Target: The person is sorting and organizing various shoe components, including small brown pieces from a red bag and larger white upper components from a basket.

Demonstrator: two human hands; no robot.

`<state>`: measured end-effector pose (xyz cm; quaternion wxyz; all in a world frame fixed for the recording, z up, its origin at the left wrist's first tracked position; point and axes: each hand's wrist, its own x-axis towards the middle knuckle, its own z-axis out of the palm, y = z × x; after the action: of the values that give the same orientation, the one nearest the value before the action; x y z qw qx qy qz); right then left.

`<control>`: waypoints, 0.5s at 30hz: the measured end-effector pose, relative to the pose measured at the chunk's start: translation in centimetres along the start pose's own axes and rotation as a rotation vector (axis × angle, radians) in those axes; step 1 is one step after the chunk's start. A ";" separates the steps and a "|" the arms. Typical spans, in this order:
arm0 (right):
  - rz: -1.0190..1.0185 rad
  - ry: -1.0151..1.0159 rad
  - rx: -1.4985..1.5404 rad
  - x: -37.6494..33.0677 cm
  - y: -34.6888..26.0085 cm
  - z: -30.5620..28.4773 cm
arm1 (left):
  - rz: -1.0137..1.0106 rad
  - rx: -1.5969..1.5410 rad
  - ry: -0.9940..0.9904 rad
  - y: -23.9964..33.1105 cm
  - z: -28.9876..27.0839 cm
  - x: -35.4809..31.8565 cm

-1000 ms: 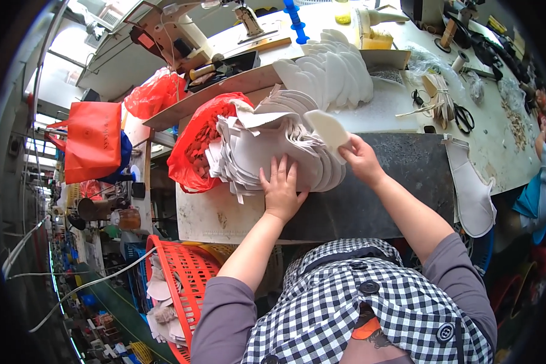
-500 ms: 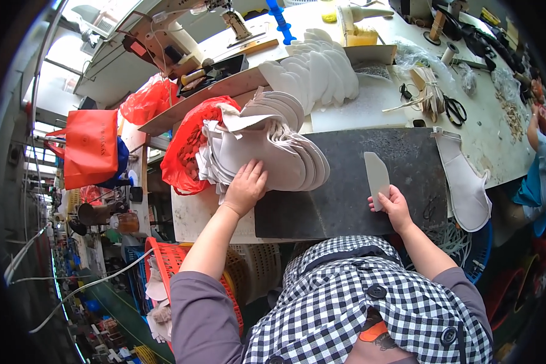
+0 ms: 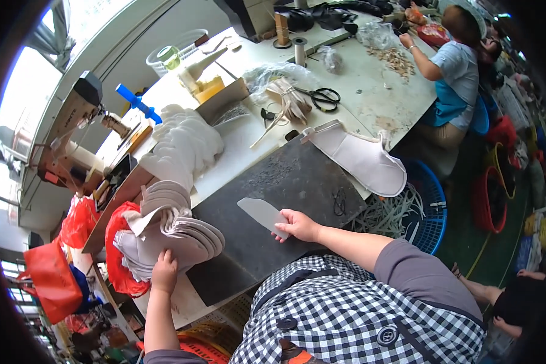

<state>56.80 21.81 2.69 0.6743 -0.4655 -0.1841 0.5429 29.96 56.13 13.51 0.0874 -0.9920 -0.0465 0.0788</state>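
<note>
My left hand (image 3: pixel 164 272) rests its fingers on the near side of a thick stack of light grey fabric shoe uppers (image 3: pixel 191 246). The fingers look stretched out, though their tips are small and partly hard to make out. My right hand (image 3: pixel 298 226) pinches a thin, flat, pale grey piece with a rounded edge (image 3: pixel 262 213) between thumb and fingers. That piece is held over a dark cutting mat (image 3: pixel 242 261). One separate light grey upper (image 3: pixel 361 159) lies across the mat's far right corner and the table edge.
White cut pieces (image 3: pixel 185 142) are heaped behind the stack. A red plastic bag (image 3: pixel 120 273) sits left of it. Black scissors (image 3: pixel 326 100) and tied strips (image 3: pixel 290 100) lie farther back. A blue basket (image 3: pixel 434 209) stands at right. A co-worker (image 3: pixel 452 79) sits at the table's far right.
My view has turned to the right, so the table appears rotated and the co-worker shows more fully. My left hand stays at the stack; my right hand still holds the flat piece.
</note>
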 end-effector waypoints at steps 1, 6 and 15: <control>-0.014 0.017 0.005 -0.1 -0.1 -0.2 | 0.006 0.008 -0.057 -0.3 0.2 0.3; -0.044 0.025 0.006 -0.4 -0.3 -0.4 | 0.142 0.117 -0.063 -0.9 -0.4 1.3; -0.105 0.192 0.159 -2.1 -1.0 -0.6 | -0.087 0.019 0.602 5.8 -12.9 3.3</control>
<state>57.11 19.66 3.72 0.7511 -0.4499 -0.0993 0.4728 35.73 48.65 24.52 0.1100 -0.9670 -0.0601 -0.2220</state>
